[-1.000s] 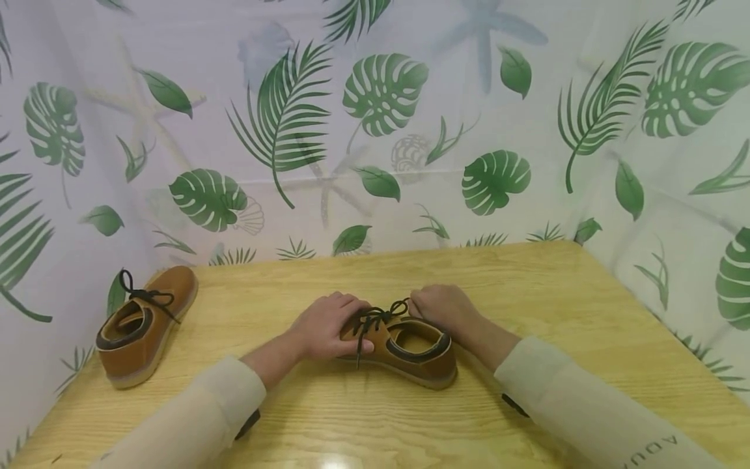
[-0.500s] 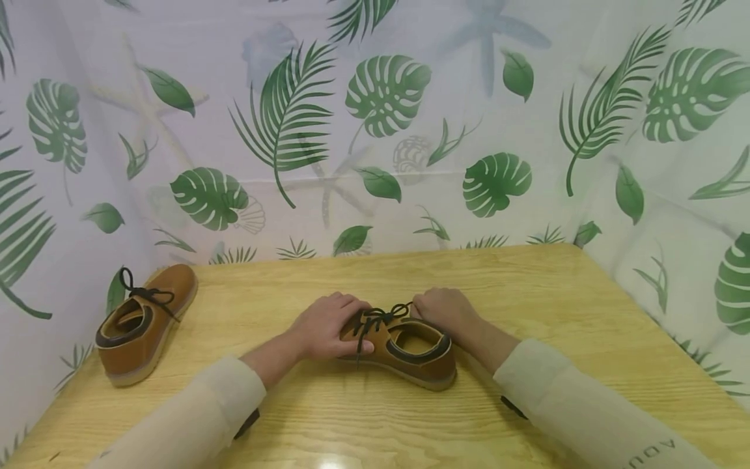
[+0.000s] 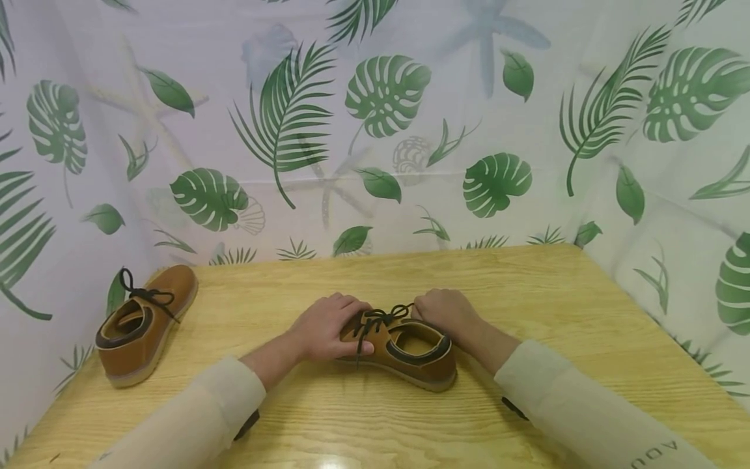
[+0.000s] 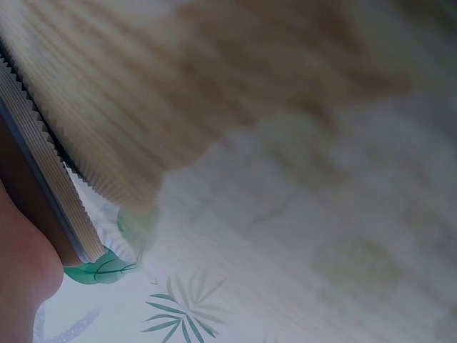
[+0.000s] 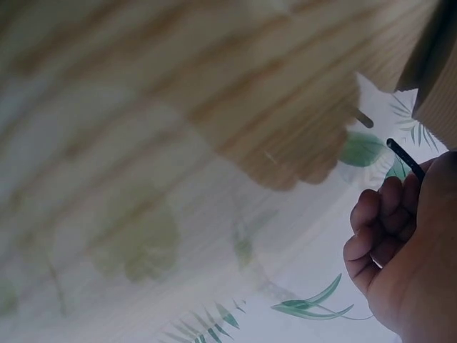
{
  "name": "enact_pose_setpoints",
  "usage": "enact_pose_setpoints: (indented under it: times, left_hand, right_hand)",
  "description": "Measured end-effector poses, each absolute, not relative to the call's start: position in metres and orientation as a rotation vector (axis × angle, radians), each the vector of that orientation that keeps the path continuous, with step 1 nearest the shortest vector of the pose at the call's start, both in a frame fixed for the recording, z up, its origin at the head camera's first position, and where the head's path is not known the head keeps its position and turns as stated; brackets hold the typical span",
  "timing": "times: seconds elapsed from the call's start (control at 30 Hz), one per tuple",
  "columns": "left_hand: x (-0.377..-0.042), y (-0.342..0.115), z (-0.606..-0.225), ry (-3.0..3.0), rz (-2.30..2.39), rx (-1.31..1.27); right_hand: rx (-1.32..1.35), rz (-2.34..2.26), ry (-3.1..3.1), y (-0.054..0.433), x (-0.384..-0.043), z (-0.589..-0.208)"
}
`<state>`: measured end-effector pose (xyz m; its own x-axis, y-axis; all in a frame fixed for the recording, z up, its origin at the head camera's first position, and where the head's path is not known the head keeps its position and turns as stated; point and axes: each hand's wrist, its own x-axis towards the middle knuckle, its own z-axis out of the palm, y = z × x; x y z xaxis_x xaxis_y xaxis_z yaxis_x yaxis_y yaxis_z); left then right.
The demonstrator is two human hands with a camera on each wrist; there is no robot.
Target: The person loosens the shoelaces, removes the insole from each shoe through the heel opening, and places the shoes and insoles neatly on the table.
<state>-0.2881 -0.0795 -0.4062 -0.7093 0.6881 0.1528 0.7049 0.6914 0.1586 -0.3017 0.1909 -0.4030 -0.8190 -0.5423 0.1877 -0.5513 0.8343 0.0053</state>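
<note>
A brown lace-up shoe (image 3: 424, 371) with a dark collar sits at the middle of the table, heel to the right and toe to the left. My left hand (image 3: 322, 329) grips its toe end, thumb on the near side and fingers over the far side. On top of the shoe, the black shoelace (image 3: 383, 317) is tied in a bow, with one end hanging down the near side. My right hand (image 3: 446, 314) has curled fingers pinching the lace beside the bow. In the right wrist view, the lace's tip (image 5: 405, 157) pokes out of that fist.
A matching brown shoe (image 3: 143, 339), its black lace tied in a bow, stands at the table's left edge. Behind and beside the wooden table (image 3: 375, 423) hangs a white cloth (image 3: 422, 215) printed with green leaves.
My right hand has shifted slightly right and toward me with the lace, and the bow's right loop has followed. The left hand and the shoe have stayed in place.
</note>
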Motion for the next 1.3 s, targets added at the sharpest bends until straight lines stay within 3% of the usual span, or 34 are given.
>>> enact_pose_setpoints:
  times: [0.87,1.3]
  left_hand:
    - [-0.2879,-0.0799,-0.4078,-2.838,-0.325,-1.139]
    - [-0.2869,-0.079,-0.4064,-2.817,-0.353,-1.148]
  right_hand:
    - [0.746,0.122,-2.869,0.1903,-0.3037,-0.4039]
    - [0.929,0.232,-2.597,0.1923,-0.3035,-0.4095]
